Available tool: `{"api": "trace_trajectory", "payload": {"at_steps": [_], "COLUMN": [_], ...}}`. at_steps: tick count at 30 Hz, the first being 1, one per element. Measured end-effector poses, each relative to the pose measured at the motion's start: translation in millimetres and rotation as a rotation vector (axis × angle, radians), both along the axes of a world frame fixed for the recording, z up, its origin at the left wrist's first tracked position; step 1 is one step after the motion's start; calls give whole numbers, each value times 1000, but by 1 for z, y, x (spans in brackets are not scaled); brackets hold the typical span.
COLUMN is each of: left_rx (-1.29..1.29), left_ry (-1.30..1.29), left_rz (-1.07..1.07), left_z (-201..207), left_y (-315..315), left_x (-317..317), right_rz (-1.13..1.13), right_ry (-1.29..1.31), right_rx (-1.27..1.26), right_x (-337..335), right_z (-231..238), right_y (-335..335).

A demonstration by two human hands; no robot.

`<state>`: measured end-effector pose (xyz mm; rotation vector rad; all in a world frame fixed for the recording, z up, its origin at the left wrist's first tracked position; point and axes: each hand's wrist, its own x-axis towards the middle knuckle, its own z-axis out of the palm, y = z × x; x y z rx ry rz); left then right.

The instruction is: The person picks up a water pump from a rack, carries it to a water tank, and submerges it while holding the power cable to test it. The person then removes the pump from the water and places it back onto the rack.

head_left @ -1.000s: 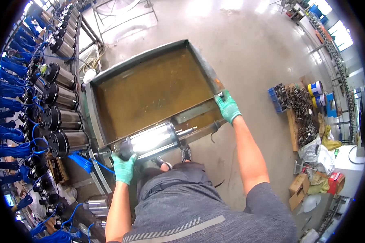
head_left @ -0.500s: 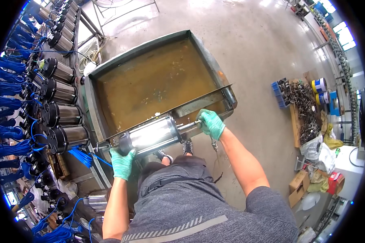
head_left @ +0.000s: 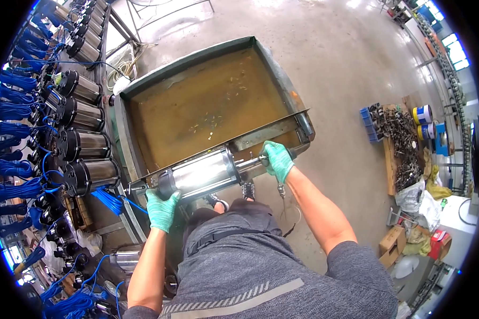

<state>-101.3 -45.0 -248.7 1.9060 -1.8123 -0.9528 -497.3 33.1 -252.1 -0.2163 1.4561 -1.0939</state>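
Gloved in green, the left grip (head_left: 163, 210) lies against the black end cap (head_left: 166, 184) of a shiny metal cylinder (head_left: 202, 174), thumb along the near side. Its finger ends pass out of sight at the cap, so I cannot tell how firmly it is clamped. The right grip (head_left: 277, 161), also in green, is closed on a small metal piece (head_left: 263, 158) at the far end of the slim shaft (head_left: 247, 164); the fingers cover most of that piece, and its full shape cannot be made out. Below this grip hangs a metal connector (head_left: 281, 188), its thin line fading against the floor (head_left: 332, 106). Glare washes out the middle of the cylinder, and its underside is hidden.

The cylinder lies between the two grips, along the near side of a shallow trough (head_left: 126, 133) of murky brown liquid (head_left: 197, 98). It tilts a little in view: the capped end sits just above the left thumb, and the shaft points right, toward the right grip. At the left, similar cylinders (head_left: 93, 145) stand in a row beside bundled blue cables (head_left: 15, 189), the outermost blurred and cut off by the dark rim of the view.
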Motion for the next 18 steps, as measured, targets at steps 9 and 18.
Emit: {"api": "trace_trajectory", "payload": {"at_steps": [9, 18], "left_rx": [57, 22], "left_ry": [46, 175], "left_rz": [37, 7], "left_z": [3, 5], "left_y": [-1, 4], "left_x": [-4, -7], "right_rz": [16, 183], "right_ry": [46, 70], "right_rx": [-12, -154], "right_x": [-1, -29], "right_z": [-9, 3], "right_y": [1, 20]}}
